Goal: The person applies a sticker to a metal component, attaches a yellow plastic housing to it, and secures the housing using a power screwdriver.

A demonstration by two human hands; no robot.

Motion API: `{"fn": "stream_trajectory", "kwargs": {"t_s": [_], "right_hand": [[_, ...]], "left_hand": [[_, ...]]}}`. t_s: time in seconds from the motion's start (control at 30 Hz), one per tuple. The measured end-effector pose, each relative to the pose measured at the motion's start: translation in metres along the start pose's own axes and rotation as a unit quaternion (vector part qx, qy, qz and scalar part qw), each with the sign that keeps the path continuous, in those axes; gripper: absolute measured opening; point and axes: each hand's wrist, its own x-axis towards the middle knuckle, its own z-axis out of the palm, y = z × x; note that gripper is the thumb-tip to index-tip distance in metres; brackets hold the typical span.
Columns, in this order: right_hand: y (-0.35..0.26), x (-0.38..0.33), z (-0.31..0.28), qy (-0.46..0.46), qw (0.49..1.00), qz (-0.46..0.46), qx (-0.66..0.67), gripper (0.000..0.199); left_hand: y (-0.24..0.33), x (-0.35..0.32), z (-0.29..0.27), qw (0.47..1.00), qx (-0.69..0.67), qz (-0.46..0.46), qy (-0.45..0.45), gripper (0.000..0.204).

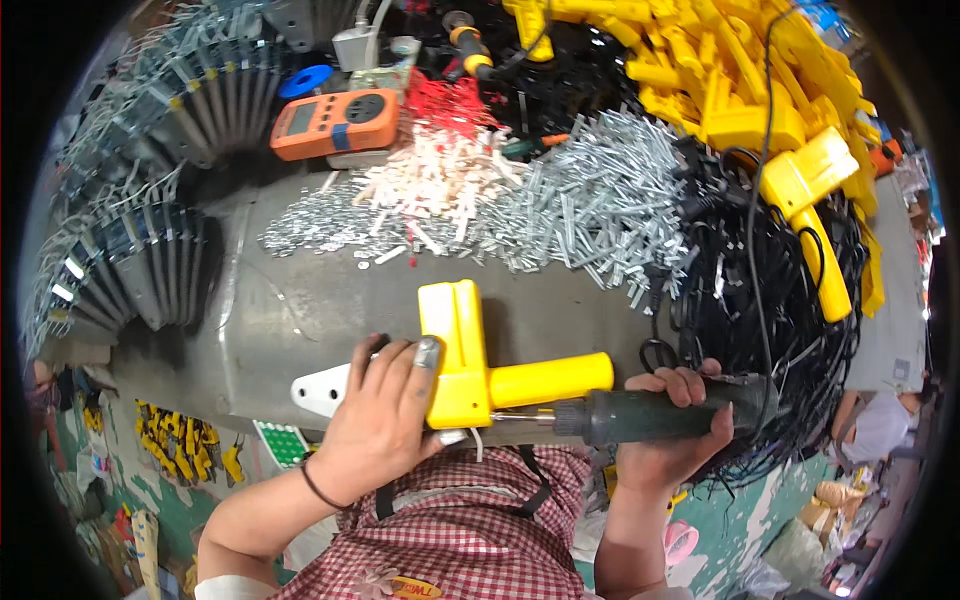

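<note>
A yellow plastic tool housing [462, 352], T-shaped with a rounded handle pointing right, lies at the near edge of a grey metal-topped workbench [300, 300], roughly at the centre of the view. The left hand [378, 420] presses down on the housing from its left side, fingers closed over its lower body and over a white flat plate [322, 388] that juts out to the left beneath the palm. The right hand [672, 425] is clamped around the dark green grip of a soldering iron [650, 412], held level, with its metal tip meeting the near right corner of the housing just below the yellow handle. A black cable runs from the iron's right end into a tangle of black cords [770, 300] on the right of the bench. Farther back, a heap of short silvery metal strips [590, 200] spreads across the middle, with a smaller heap of white plastic pieces [440, 185] to its left and red bits just beyond. An orange handheld meter [335, 122] sits at the far left-centre, beside a blue tape roll [305, 80]. A large pile of matching yellow housings [740, 90] fills the far right. Fanned rows of grey metal parts [150, 190] curve along the left edge. A red-and-white checked garment [470, 530] shows at the near edge
</note>
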Motion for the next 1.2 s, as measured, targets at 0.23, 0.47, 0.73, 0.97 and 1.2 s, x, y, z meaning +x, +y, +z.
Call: {"fn": "stream_trajectory", "kwargs": {"t_s": [0.23, 0.47, 0.73, 0.97, 1.2], "right_hand": [[-0.001, -0.005, 0.003, 0.010, 0.998, 0.005, -0.056, 0.044], [0.004, -0.010, -0.002, -0.002, 0.997, 0.027, -0.071, 0.043], [0.002, -0.007, 0.003, 0.002, 0.997, 0.015, -0.072, 0.044], [0.004, -0.006, 0.004, 0.024, 0.996, 0.018, -0.080, 0.039], [0.005, -0.006, 0.005, 0.039, 0.996, 0.021, -0.072, 0.036]], "left_hand": [[-0.024, 0.004, -0.040, 0.956, -0.291, -0.042, -0.001, 0.080], [-0.086, 0.043, -0.021, 0.978, 0.037, -0.138, 0.151, 0.024], [-0.053, 0.016, -0.032, 0.987, -0.081, -0.057, 0.127, 0.022], [-0.010, -0.035, -0.005, 0.952, -0.240, -0.104, 0.158, 0.017], [-0.008, -0.037, -0.003, 0.952, -0.232, -0.094, 0.175, 0.020]]}}
